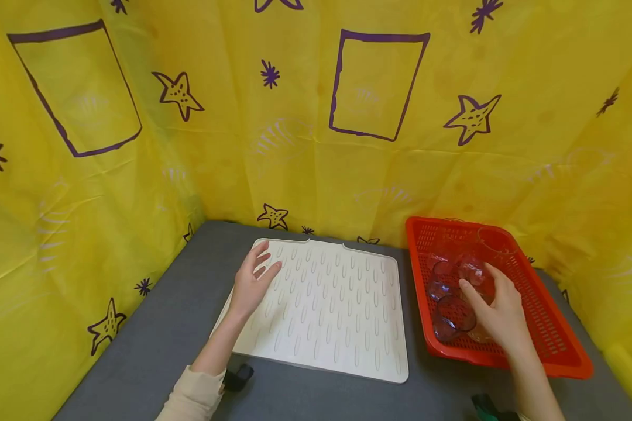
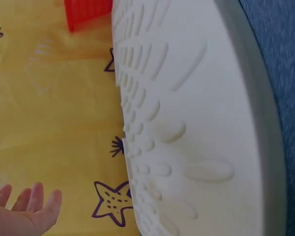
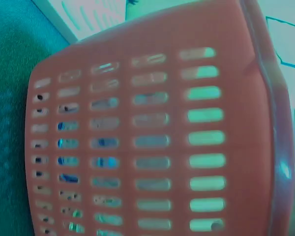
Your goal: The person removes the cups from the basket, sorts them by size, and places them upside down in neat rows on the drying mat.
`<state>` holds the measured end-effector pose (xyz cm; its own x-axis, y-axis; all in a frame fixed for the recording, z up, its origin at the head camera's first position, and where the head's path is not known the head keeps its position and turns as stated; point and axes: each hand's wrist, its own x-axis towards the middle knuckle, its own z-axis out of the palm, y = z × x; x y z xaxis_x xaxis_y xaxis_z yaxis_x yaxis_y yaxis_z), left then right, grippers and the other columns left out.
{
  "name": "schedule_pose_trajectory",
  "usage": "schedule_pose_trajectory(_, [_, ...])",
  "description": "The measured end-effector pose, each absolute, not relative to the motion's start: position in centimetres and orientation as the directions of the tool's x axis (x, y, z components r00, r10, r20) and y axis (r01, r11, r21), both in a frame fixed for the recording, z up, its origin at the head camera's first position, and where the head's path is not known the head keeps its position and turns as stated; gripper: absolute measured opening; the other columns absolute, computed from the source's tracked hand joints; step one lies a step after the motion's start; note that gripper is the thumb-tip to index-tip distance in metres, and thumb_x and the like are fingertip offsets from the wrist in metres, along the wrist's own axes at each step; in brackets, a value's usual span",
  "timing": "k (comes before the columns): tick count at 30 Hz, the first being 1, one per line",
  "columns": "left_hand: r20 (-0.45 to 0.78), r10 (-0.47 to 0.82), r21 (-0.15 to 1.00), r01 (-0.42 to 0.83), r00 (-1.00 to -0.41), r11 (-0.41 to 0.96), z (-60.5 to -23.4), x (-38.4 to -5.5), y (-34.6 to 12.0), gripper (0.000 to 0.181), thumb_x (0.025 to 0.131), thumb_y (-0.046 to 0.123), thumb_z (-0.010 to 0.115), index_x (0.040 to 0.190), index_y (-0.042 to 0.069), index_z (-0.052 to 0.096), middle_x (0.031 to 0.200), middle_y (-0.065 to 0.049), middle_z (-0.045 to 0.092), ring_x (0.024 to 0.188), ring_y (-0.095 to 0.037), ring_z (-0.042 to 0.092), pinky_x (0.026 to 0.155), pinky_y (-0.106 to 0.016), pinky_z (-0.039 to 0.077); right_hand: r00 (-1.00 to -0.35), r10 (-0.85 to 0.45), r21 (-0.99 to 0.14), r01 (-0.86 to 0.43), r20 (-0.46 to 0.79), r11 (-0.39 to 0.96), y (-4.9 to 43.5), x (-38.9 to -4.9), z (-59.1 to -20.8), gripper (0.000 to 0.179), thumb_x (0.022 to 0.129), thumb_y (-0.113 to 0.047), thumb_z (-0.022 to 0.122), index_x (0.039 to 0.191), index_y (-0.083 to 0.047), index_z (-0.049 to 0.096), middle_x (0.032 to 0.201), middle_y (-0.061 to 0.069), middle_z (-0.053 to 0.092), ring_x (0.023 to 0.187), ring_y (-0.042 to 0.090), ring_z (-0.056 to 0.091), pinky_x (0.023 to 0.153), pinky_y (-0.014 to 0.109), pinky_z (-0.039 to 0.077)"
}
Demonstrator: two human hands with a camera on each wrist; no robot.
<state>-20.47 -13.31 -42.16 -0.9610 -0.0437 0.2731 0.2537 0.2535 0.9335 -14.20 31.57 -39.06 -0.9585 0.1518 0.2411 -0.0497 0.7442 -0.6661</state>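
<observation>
My left hand [image 1: 250, 286] hovers over the left side of a white ribbed drying mat [image 1: 326, 310], fingers spread and holding nothing. In the left wrist view, its fingertips [image 2: 36, 197] show at the lower left. On the right, my right hand [image 1: 502, 310] reaches into a red plastic basket [image 1: 563, 345], with thumb and fingers apart around the near side of a pinkish clear glass [image 1: 472, 270]. A dark purple-tinted glass [image 1: 454, 316] lies closer to the front of the basket. The right wrist view shows the slotted basket wall [image 3: 177, 147], which hides that hand.
Several more see-through glasses fill the basket, one with a wide clear rim [image 1: 497, 248] at the back. A grey table [image 1: 153, 351] carries mat and basket. Yellow patterned cloth [image 1: 295, 164] hangs close behind them and at both sides.
</observation>
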Motion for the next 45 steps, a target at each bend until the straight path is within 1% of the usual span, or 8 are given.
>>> schedule_pose_trajectory(3, [0.220, -0.046, 0.968, 0.212, -0.974, 0.134, -42.1, -20.2, -13.3, 0.055, 0.087, 0.023, 0.064, 0.136, 0.011, 0.041, 0.135, -0.002, 0.043, 0.123, -0.027, 0.043, 0.096, -0.039, 0.040, -0.966, 0.160, -0.671, -0.017, 0.202, 0.741, 32.2, -13.8, -39.0, 0.079, 0.089, -0.042, 0.055, 0.145, 0.000, 0.017, 0.142, 0.033, 0.019, 0.125, 0.055, 0.017, 0.089, 0.072, 0.019])
schedule_pose_trajectory(7, [0.191, -0.034, 0.981, 0.190, -0.981, 0.040, -42.1, -19.9, -13.3, 0.049, 0.088, 0.019, 0.063, 0.132, 0.010, 0.045, 0.131, -0.004, 0.047, 0.120, -0.025, 0.047, 0.092, -0.025, 0.042, -0.975, 0.157, -0.666, 0.013, 0.157, 0.746, 33.1, -13.4, -39.0, 0.083, 0.088, -0.045, 0.056, 0.145, -0.001, 0.015, 0.142, 0.034, 0.018, 0.125, 0.055, 0.018, 0.086, 0.072, 0.022])
schedule_pose_trajectory(10, [0.170, -0.018, 0.985, 0.170, -0.985, -0.010, -42.1, -19.7, -13.2, 0.044, 0.088, 0.017, 0.063, 0.129, 0.010, 0.047, 0.127, -0.005, 0.049, 0.116, -0.024, 0.049, 0.089, -0.020, 0.043, -0.982, 0.148, -0.651, 0.038, 0.115, 0.758, 33.7, -13.2, -39.2, 0.087, 0.087, -0.047, 0.057, 0.146, -0.002, 0.012, 0.142, 0.035, 0.016, 0.125, 0.055, 0.018, 0.084, 0.072, 0.023])
schedule_pose_trajectory(16, [0.126, 0.018, 0.988, 0.124, -0.992, -0.088, -42.5, -19.4, -13.3, 0.046, 0.086, 0.016, 0.065, 0.128, 0.006, 0.047, 0.125, -0.010, 0.050, 0.114, -0.028, 0.050, 0.089, -0.025, 0.045, -0.990, 0.110, -0.600, 0.037, 0.086, 0.799, 34.9, -12.9, -39.7, 0.091, 0.084, -0.046, 0.061, 0.145, 0.001, 0.013, 0.140, 0.036, 0.019, 0.121, 0.057, 0.021, 0.081, 0.071, 0.025])
schedule_pose_trajectory(22, [0.085, 0.078, 0.987, 0.074, -0.993, -0.142, -43.0, -19.0, -13.5, 0.048, 0.087, 0.015, 0.064, 0.129, 0.004, 0.045, 0.130, -0.015, 0.047, 0.112, -0.019, 0.053, 0.089, -0.028, 0.045, -0.996, 0.064, -0.546, 0.016, 0.069, 0.837, 36.0, -12.6, -40.4, 0.096, 0.082, -0.045, 0.065, 0.143, 0.007, 0.013, 0.136, 0.040, 0.021, 0.117, 0.059, 0.022, 0.080, 0.072, 0.024])
schedule_pose_trajectory(29, [0.064, 0.101, 0.986, 0.048, -0.993, -0.158, -43.3, -18.5, -13.5, 0.044, 0.086, 0.014, 0.064, 0.126, 0.004, 0.048, 0.127, -0.012, 0.048, 0.118, -0.032, 0.047, 0.089, -0.029, 0.045, -0.999, 0.045, -0.494, 0.036, 0.006, 0.869, 37.3, -12.3, -40.9, 0.104, 0.078, -0.046, 0.068, 0.139, 0.015, 0.009, 0.131, 0.044, 0.021, 0.114, 0.062, 0.020, 0.083, 0.073, 0.019])
schedule_pose_trajectory(37, [0.050, 0.121, 0.990, 0.032, -0.991, -0.141, -43.9, -18.4, -13.6, 0.041, 0.087, 0.015, 0.064, 0.124, 0.005, 0.050, 0.125, -0.012, 0.049, 0.116, -0.036, 0.046, 0.089, -0.030, 0.045, -0.995, 0.016, -0.481, 0.061, -0.098, 0.874, 38.0, -12.6, -41.1, 0.106, 0.076, -0.044, 0.071, 0.133, 0.023, 0.011, 0.127, 0.047, 0.023, 0.112, 0.060, 0.024, 0.082, 0.069, 0.028])
schedule_pose_trajectory(45, [0.042, 0.125, 0.994, 0.030, -0.991, -0.101, -44.1, -18.6, -13.9, 0.044, 0.086, 0.017, 0.065, 0.125, 0.005, 0.049, 0.126, -0.012, 0.049, 0.112, -0.025, 0.052, 0.091, -0.030, 0.043, -0.993, -0.015, -0.484, 0.045, -0.119, 0.874, 38.4, -12.9, -41.4, 0.097, 0.075, -0.040, 0.073, 0.128, 0.024, 0.022, 0.120, 0.045, 0.034, 0.106, 0.055, 0.038, 0.079, 0.062, 0.038])
